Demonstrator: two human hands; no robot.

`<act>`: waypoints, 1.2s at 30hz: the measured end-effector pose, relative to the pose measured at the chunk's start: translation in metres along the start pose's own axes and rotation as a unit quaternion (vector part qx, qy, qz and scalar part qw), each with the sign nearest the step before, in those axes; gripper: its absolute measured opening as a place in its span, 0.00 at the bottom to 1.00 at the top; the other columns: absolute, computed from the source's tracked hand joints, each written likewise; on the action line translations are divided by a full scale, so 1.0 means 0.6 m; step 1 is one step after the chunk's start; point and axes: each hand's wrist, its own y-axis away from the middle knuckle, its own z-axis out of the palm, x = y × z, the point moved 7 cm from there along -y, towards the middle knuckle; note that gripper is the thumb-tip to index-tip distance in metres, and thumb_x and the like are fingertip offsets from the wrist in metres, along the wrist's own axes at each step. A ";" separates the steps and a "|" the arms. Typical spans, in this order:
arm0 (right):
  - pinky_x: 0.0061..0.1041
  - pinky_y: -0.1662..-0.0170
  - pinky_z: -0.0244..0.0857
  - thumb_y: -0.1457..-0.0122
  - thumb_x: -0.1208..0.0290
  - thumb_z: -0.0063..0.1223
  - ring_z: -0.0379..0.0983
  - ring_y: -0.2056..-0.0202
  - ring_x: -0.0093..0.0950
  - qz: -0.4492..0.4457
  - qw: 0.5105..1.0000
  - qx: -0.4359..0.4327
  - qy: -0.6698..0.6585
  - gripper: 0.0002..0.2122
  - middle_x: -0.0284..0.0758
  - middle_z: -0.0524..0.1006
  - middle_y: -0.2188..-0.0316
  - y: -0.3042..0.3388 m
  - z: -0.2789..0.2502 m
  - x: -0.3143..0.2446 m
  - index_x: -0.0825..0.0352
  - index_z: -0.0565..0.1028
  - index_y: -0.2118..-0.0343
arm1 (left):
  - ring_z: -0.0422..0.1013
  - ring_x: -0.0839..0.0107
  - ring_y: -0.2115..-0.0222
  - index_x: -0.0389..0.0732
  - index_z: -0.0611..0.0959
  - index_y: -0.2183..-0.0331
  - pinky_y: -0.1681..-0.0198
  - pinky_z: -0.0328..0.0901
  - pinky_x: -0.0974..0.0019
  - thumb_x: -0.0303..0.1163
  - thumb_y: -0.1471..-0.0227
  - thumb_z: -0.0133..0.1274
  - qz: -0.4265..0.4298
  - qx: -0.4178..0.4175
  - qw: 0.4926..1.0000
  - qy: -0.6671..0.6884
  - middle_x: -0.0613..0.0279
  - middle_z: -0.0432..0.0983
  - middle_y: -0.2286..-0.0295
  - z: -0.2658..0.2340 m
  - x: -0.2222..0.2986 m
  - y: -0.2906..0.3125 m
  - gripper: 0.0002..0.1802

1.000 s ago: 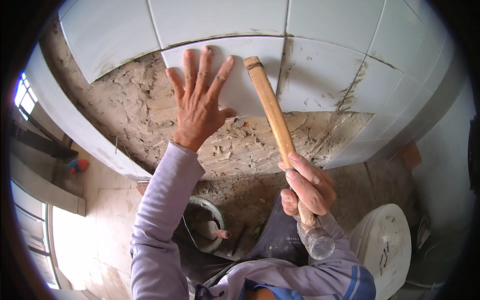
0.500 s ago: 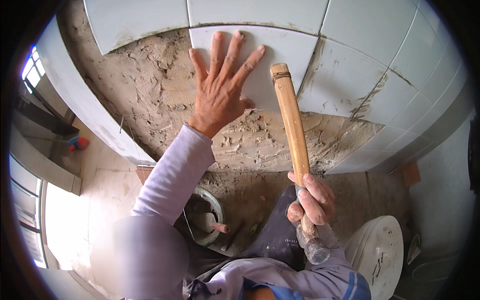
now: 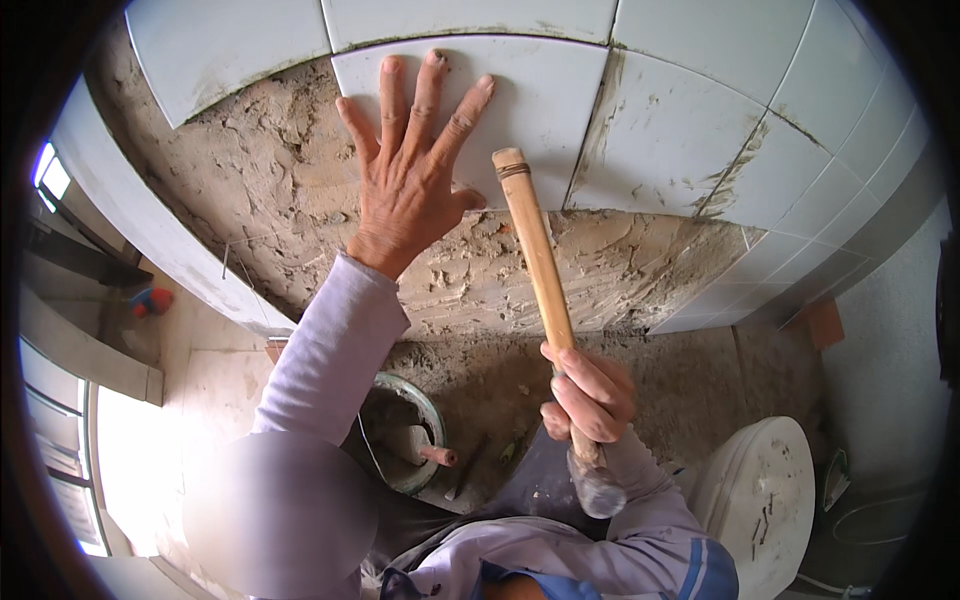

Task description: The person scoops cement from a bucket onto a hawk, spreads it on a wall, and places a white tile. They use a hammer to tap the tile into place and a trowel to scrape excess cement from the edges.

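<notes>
Now the left hand (image 3: pixel 410 185) lies flat with fingers spread wide on a white tile (image 3: pixel 520 110) on the far wall, holding nothing. Nearer, the right hand (image 3: pixel 585 395) is closed tight around a wooden hammer handle (image 3: pixel 535 250). The handle's long stick points up and away, its far end just right of the flat hand, near the tile's lower edge. Grey mortar (image 3: pixel 300 210) shows left of and below the tile. No labels or signs can be seen. A bucket (image 3: pixel 405 440) sits low, and a white toilet (image 3: pixel 755 500) is on the right.
</notes>
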 end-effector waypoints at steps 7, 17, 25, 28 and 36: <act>0.37 0.64 0.83 0.38 0.73 0.54 0.83 0.64 0.48 0.019 0.999 -0.047 0.017 0.11 0.56 0.76 0.54 -0.036 -0.004 -0.002 0.73 0.72 0.56 | 0.33 0.45 0.29 0.68 0.60 0.33 0.34 0.27 0.25 0.47 0.85 0.80 -0.011 -0.028 0.999 -0.019 0.55 0.43 0.30 -0.002 0.001 -0.001 0.75; 0.36 0.64 0.82 0.43 0.72 0.61 0.83 0.63 0.46 0.004 1.000 0.031 -0.006 0.12 0.52 0.77 0.54 -0.046 -0.006 0.007 0.71 0.74 0.58 | 0.33 0.44 0.29 0.66 0.60 0.33 0.35 0.29 0.24 0.48 0.86 0.79 -0.009 -0.031 0.999 -0.015 0.53 0.43 0.30 -0.004 0.001 0.000 0.74; 0.38 0.62 0.83 0.41 0.71 0.60 0.82 0.63 0.48 -0.001 1.000 0.026 -0.004 0.12 0.53 0.77 0.55 -0.067 -0.003 0.004 0.72 0.73 0.58 | 0.34 0.45 0.30 0.69 0.60 0.33 0.34 0.30 0.25 0.49 0.87 0.80 -0.014 -0.029 0.999 -0.019 0.56 0.45 0.31 -0.006 -0.002 -0.002 0.75; 0.39 0.61 0.82 0.40 0.71 0.58 0.82 0.61 0.49 -0.022 0.998 0.048 -0.020 0.12 0.54 0.77 0.54 -0.064 -0.004 0.002 0.72 0.73 0.58 | 0.34 0.45 0.30 0.70 0.59 0.33 0.34 0.30 0.24 0.48 0.87 0.80 -0.011 -0.027 1.000 -0.011 0.56 0.45 0.30 -0.003 -0.003 0.002 0.75; 0.41 0.60 0.82 0.39 0.74 0.55 0.82 0.61 0.52 -0.014 0.999 0.028 -0.012 0.10 0.55 0.76 0.55 -0.082 0.005 0.003 0.74 0.72 0.58 | 0.35 0.45 0.30 0.71 0.59 0.33 0.34 0.31 0.24 0.44 0.87 0.80 -0.009 -0.024 1.000 0.001 0.58 0.44 0.30 -0.002 -0.001 -0.003 0.76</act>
